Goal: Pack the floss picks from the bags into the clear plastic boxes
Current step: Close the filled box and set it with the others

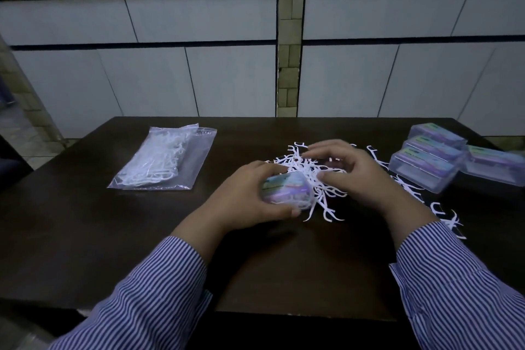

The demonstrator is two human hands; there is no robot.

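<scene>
My left hand (pixel 244 196) grips a clear plastic box (pixel 287 190) with a coloured label, held just above the dark table (pixel 142 236) at the centre. Behind and to the right of it lies a loose pile of white floss picks (pixel 309 165). My right hand (pixel 349 173) hovers over that pile with its fingers curled, blurred by motion; whether it holds any picks is unclear. A clear zip bag of floss picks (pixel 164 159) lies flat at the left of the table.
Several clear plastic boxes (pixel 426 162) with coloured labels are grouped at the table's right edge. A few stray floss picks (pixel 443 213) lie beside my right sleeve. A tiled wall stands behind the table.
</scene>
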